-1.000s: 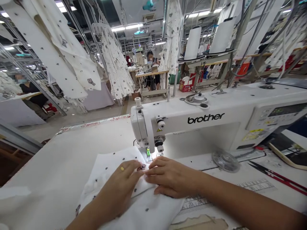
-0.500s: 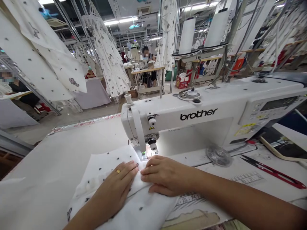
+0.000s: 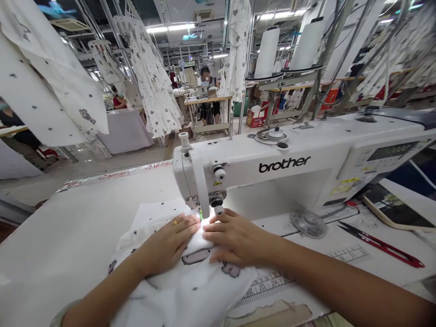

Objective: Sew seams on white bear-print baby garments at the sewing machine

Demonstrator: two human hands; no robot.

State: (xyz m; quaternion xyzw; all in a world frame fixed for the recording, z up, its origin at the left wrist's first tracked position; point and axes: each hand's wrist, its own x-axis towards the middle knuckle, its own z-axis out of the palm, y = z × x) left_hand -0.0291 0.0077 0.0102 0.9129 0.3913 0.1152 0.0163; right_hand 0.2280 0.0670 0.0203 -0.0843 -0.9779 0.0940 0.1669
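White printed fabric (image 3: 194, 290) lies bunched on the table under the needle end of a white sewing machine (image 3: 238, 159). My left hand (image 3: 166, 245), with a ring on one finger, rests flat on the cloth just left of the needle area. Close by on the right, my right hand (image 3: 235, 238) presses on the same fabric, its fingers stretched out and slightly spread. The fingertips of both hands reach the lit spot at the presser foot. My right fingertips and the machine head partly hide the needle.
Red-handled thread snips (image 3: 384, 245), a clear round plastic case (image 3: 308, 223) and a phone (image 3: 398, 206) lie to the right. Thread cones (image 3: 267, 52) stand behind the machine. Printed fabric pieces (image 3: 51, 77) hang at left. A co-worker (image 3: 209, 86) sits farther back.
Both hands and the fabric have moved forward toward the needle, and more printed figures show on the cloth near my right hand. The camera view has shifted slightly.
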